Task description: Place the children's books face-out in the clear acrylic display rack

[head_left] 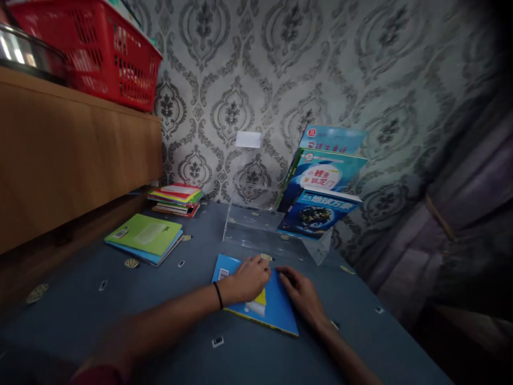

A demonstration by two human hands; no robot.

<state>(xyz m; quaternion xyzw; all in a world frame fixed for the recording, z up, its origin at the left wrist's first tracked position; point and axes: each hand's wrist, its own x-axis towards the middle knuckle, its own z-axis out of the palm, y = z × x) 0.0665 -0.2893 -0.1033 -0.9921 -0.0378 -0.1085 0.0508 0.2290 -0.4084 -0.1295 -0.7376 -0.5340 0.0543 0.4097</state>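
Note:
A blue book (276, 305) with a yellow and white picture and a barcode lies on the table in front of me. Across its upper part lies my left hand (250, 279), a black band at the wrist, its fingers bent together near the far edge. At the book's right edge is my right hand (302, 294), fingers curled in and closed at the far right corner. The fingertips' exact hold is partly hidden. Just behind the book stands a clear acrylic book rack (252, 216), with several picture books (315, 214) upright on its right side.
A green-backed book (154, 232) lies on others at the left, with a stack of books (176, 198) behind it. Above the table's left side juts a wooden cabinet (80, 155) bearing a red basket (100, 59) and a metal vessel (32, 53). Curtains (433, 235) hang at the right.

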